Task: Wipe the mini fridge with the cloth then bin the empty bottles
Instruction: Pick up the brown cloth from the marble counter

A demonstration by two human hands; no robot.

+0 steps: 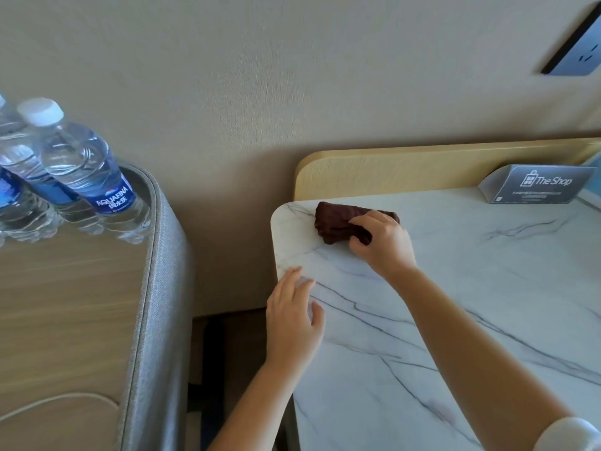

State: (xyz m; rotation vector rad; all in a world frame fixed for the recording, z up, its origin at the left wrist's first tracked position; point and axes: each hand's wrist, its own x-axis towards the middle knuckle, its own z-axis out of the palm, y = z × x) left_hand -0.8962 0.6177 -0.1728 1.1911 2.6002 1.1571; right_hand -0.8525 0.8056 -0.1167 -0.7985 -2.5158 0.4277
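While right hand [380, 242] grips the brown cloth [338, 222] at the marble top's [455, 288] far-left corner, left hand [292, 317] lies flat, empty, on its left edge. Bottles [78, 164] stand well left of it.

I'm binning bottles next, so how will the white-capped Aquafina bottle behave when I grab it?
The Aquafina bottle looks thin, clear and ribbed, so probably light if empty and apt to dent under a firm squeeze. It is tall and narrow beside the other bottles, so a nudge may topple it. Round-bodied, it would likely roll on the wooden tabletop.
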